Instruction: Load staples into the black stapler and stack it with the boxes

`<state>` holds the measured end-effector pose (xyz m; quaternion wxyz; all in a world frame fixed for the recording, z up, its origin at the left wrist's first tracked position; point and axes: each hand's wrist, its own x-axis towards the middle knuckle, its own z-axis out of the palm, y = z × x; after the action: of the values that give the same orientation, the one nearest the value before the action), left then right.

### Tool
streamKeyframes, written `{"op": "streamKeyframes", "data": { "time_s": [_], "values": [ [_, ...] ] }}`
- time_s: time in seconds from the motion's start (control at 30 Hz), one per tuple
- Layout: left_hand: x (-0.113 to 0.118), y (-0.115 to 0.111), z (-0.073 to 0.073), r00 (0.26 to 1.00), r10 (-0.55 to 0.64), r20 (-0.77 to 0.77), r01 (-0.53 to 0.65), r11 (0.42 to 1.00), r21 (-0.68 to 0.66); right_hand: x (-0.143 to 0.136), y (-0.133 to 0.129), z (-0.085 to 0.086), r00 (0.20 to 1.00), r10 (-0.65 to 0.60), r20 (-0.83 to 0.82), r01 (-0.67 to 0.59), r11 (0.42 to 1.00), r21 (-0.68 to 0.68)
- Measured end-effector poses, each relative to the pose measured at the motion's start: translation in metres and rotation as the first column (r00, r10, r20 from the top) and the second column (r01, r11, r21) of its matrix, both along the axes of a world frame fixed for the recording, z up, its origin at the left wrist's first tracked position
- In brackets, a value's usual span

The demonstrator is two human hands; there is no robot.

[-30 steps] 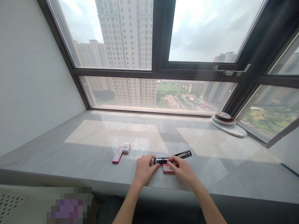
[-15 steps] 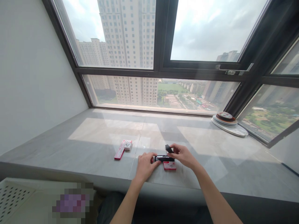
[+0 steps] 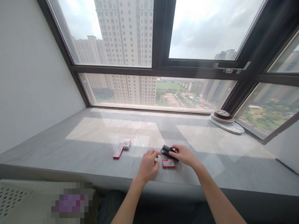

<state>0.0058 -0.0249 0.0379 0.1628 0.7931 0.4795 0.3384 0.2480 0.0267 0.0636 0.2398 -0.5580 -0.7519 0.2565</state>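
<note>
A black stapler (image 3: 168, 152) lies on the marble sill, its top down over its base. My right hand (image 3: 183, 154) grips its right end between thumb and fingers. My left hand (image 3: 149, 165) is at the stapler's left end, fingers apart and curved, the index fingertip at or close to its tip, holding nothing. Just in front of the stapler is a red and white box (image 3: 168, 163). Farther left, a small white box (image 3: 126, 144) sits at the upper end of a long red and white box (image 3: 118, 151).
Stacked plates (image 3: 223, 117) stand at the back right of the sill (image 3: 98, 155), by the window frame. A white perforated container (image 3: 14, 199) is below the front edge at left. A dark thin strip (image 3: 286, 167) lies at far right.
The stapler's raised top has come down over its base, and the stapler has turned and moved slightly back. My left hand has let go of its left end. The view has shifted slightly.
</note>
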Motion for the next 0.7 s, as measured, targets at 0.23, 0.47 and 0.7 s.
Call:
{"op": "streamKeyframes", "data": {
  "time_s": [0.23, 0.47, 0.7],
  "values": [
    [0.022, -0.001, 0.003, 0.930, -0.356, -0.093, 0.352, 0.934, -0.053, 0.023, -0.006, -0.030, 0.935, -0.248, -0.253, 0.220, 0.966, -0.134],
    [-0.042, 0.006, 0.001, 0.996, -0.086, -0.014, 0.082, 0.982, -0.170, -0.001, -0.052, -0.046, 0.774, -0.353, -0.526, 0.140, 0.905, -0.402],
    [-0.018, 0.006, -0.006, 0.999, -0.049, 0.020, 0.052, 0.983, -0.176, -0.056, -0.053, -0.038, 0.829, -0.186, -0.527, 0.090, 0.975, -0.203]
  ]
}}
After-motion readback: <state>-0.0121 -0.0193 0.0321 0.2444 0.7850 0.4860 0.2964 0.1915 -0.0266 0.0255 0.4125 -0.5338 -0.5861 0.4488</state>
